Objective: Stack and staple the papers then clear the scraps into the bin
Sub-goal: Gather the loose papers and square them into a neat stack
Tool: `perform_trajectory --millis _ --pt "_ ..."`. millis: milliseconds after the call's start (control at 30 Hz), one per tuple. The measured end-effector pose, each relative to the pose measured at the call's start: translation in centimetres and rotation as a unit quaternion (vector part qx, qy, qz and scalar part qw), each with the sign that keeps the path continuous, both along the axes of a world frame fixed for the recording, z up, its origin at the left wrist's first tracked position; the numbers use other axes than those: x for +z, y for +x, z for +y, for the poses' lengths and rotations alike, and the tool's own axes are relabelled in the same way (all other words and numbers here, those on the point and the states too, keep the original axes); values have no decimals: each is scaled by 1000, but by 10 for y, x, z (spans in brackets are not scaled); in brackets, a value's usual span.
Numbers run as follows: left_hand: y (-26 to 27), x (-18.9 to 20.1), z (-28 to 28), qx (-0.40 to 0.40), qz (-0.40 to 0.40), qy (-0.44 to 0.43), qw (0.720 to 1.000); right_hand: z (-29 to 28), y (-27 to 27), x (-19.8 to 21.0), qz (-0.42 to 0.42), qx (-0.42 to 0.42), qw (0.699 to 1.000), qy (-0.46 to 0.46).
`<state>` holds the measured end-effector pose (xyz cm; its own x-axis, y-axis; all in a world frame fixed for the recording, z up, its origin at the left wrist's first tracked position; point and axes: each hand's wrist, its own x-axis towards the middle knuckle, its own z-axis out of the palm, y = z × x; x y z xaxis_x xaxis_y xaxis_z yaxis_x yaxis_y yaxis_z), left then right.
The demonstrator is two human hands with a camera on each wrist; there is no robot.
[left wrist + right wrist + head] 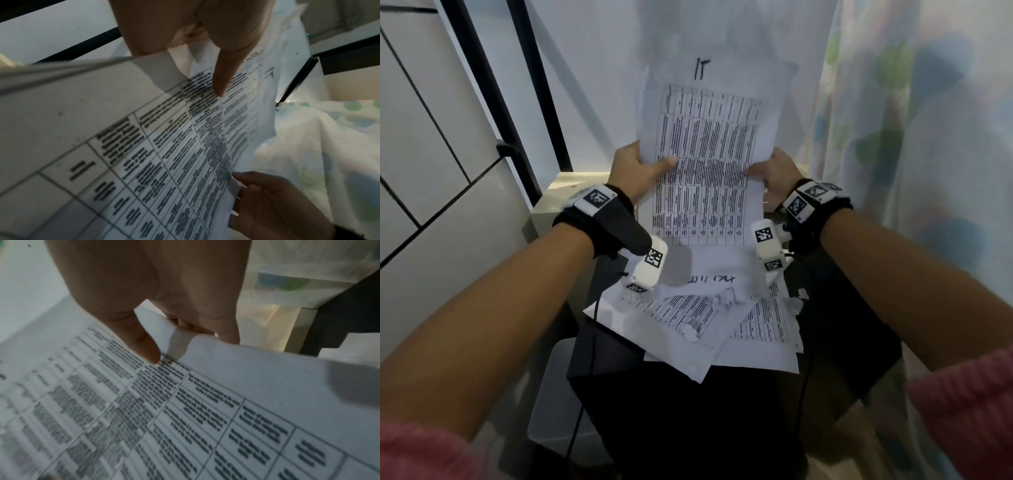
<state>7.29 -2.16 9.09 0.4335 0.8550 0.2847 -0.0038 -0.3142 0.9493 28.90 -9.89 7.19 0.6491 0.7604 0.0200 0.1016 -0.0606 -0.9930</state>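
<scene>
A sheaf of printed papers [709, 154], covered in a table of dense text with a handwritten mark near its top edge, is held up off the surface in the centre of the head view. The left hand [635, 169] pinches its left edge, thumb [223, 76] lying flat across the printed face and the other fingers behind the sheet. The right hand [774, 171] pinches the right edge the same way, thumb [144, 344] on the print, fingers curled behind (the left wrist view shows several sheet edges fanned together, though how many is too blurred to count).

Below the held sheaf, in the lower centre of the frame, more printed sheets [698, 325] lie loosely overlapped and askew on a dark table [852, 342]. Small white crumpled scraps [726, 298] sit on and beside those sheets, one near the table's right part [803, 294].

A pale curtain with green and blue dots [911, 137] hangs along the right of the frame. Black vertical bars [482, 85] and light panelled doors [414, 120] fill the upper left. Pink sleeves [962, 411] show at the bottom corners.
</scene>
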Motion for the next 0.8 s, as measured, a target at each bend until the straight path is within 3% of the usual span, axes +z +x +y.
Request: perform_trajectory --millis 200,300,433,567,733,800 --pt "6 20 -8 -9 -46 17 999 -14 -17 34 -18 -26 996 87" --pt "2 28 -9 -34 -60 6 998 -25 -20 49 20 -6 991 131" --pt "-1 30 -14 -72 -30 7 997 -37 -23 53 9 37 993 110" --pt "-1 24 2 -40 17 12 999 -43 -27 48 -11 21 993 117" --pt "-8 38 -14 12 -9 45 999 -50 -27 41 -37 -9 984 175" --pt "-10 44 -15 11 -24 52 998 -51 -29 43 -10 -6 981 195"
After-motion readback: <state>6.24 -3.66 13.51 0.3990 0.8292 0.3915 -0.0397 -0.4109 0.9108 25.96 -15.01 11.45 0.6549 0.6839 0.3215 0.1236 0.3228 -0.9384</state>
